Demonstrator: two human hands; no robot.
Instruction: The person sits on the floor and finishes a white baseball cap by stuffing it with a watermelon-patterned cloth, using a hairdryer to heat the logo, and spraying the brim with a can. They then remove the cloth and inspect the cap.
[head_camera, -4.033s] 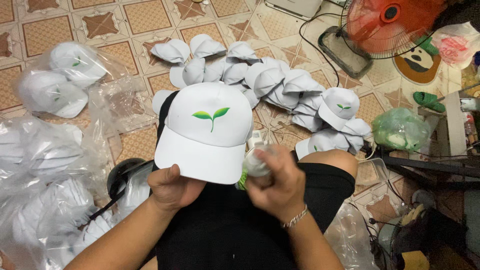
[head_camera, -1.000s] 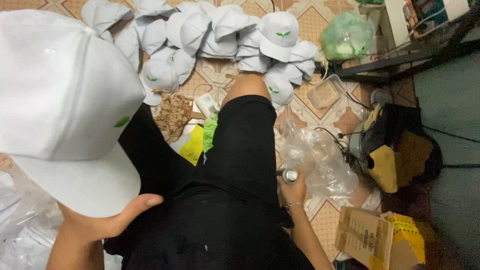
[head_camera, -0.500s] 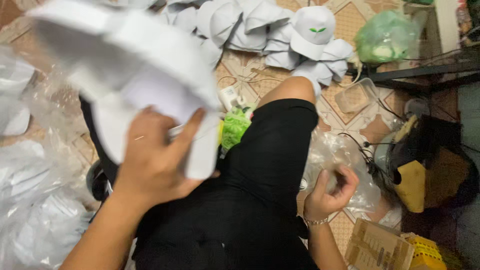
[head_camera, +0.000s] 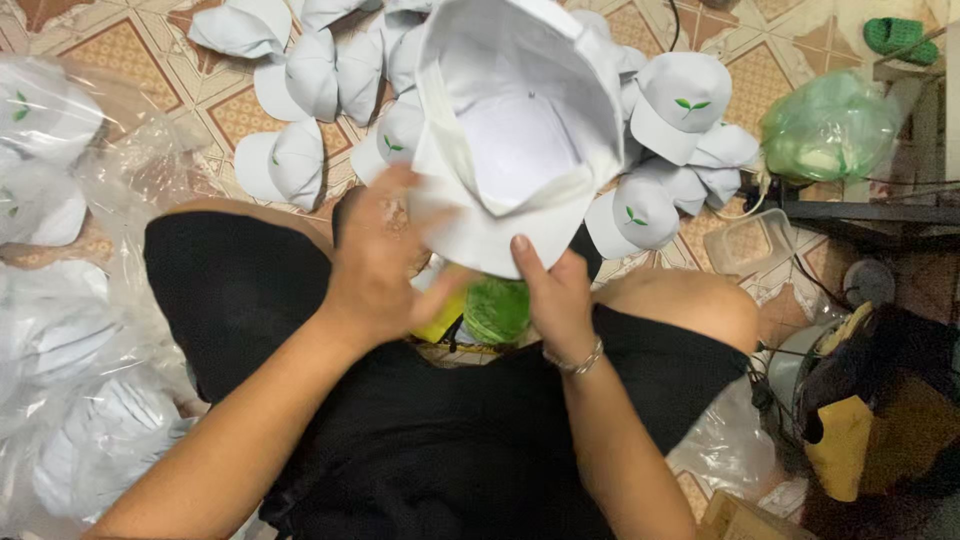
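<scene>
I hold a white cap (head_camera: 515, 130) upside down over my lap, its hollow inside facing me. My left hand (head_camera: 380, 255) grips the brim's left side, blurred with motion. My right hand (head_camera: 550, 290) pinches the brim's lower right edge, thumb on top, a bracelet on its wrist. Under the cap, between my knees, lies a green and yellow bundle (head_camera: 490, 310).
Several white caps with green leaf marks (head_camera: 680, 105) are piled on the patterned tile floor ahead. Clear plastic bags holding caps (head_camera: 60, 330) lie at my left. A green bag (head_camera: 825, 125), a clear plastic tub (head_camera: 745, 240) and dark clutter (head_camera: 880, 400) sit at right.
The cap has been turned over so its inside faces me. My right hand came up from beside my thigh and took hold of the brim. The camera has swung back toward the cap pile.
</scene>
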